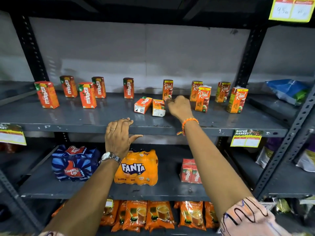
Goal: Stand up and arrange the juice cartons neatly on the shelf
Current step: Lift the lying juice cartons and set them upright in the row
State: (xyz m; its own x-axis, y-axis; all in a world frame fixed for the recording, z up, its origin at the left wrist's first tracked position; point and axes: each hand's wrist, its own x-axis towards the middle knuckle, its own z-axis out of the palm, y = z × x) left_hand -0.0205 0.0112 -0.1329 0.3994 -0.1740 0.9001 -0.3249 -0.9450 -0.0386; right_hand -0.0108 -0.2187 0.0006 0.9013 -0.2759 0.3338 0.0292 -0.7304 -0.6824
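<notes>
Small juice cartons stand scattered on the grey shelf [71, 116]. Several red Maaza cartons [46, 94] are upright on the left, and several Real cartons [202, 98] are upright on the right. Two cartons lie on their sides mid-shelf: a Maaza carton [142, 105] and a Real carton [158, 107]. My right hand [179, 106] reaches over the shelf, fingers curled, touching the fallen Real carton's right edge and just in front of an upright Real carton [167, 89]. My left hand [118, 135] rests on the shelf's front edge, fingers over the lip.
The lower shelf holds a Thums Up pack [75, 163], a Fanta pack [136, 167] and a Maaza carton pack [190, 171]. Orange pouches [158, 215] fill the shelf below. Black uprights [248, 53] frame the bay. A blue bag [288, 91] lies at the right.
</notes>
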